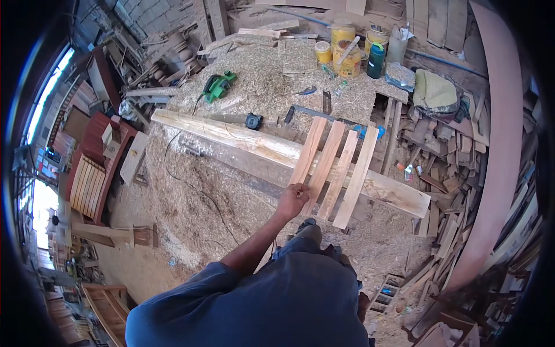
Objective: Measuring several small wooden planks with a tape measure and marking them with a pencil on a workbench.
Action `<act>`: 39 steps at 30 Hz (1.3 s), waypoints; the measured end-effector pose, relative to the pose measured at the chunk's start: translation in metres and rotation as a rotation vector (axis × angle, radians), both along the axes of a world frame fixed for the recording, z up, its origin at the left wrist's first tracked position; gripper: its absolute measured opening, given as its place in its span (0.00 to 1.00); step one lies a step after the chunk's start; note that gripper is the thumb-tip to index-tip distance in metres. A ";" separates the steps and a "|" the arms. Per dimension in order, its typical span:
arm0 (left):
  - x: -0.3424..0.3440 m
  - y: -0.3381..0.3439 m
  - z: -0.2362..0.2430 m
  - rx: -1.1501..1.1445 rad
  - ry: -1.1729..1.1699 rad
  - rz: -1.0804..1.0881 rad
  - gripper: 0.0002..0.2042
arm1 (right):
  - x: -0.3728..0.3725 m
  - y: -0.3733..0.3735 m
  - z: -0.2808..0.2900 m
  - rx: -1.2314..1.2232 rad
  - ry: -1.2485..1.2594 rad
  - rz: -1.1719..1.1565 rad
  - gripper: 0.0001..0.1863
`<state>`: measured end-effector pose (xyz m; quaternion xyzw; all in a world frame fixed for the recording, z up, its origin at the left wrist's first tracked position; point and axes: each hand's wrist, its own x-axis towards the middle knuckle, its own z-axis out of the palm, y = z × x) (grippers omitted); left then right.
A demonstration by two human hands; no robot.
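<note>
My left hand (293,200) is closed over the near end of the leftmost wooden slat (309,149); what its fingers hold, if anything, is hidden. To its right lie a second slat (327,162), a third slat (340,173) and a fourth slat (356,176), roughly parallel. All four rest crosswise over a long, pale wooden beam (248,139). Only a small part of my right hand (363,305) shows, low beside my body, its fingers out of sight.
Beyond the beam lie a green power planer (219,87), a tape measure (253,121) and a metal square (315,113) among wood shavings. Yellow tubs (348,61) and a green bottle (376,61) stand farther back. A cord (202,188) crosses the left side; scrap wood (430,130) is heaped right.
</note>
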<state>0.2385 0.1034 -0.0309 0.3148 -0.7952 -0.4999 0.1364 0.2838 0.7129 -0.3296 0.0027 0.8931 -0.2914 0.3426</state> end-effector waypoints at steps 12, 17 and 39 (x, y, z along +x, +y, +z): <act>-0.068 -0.085 -0.021 -0.506 -0.369 -0.030 0.36 | 0.055 -0.097 0.095 -0.233 -0.099 -0.618 0.19; -0.081 -0.090 -0.015 -0.480 -0.404 -0.105 0.38 | 0.089 -0.108 0.104 -0.159 -0.089 -0.376 0.23; -0.068 -0.113 0.010 -0.376 -0.462 -0.262 0.39 | 0.005 -0.207 0.167 -0.229 -0.286 -0.583 0.30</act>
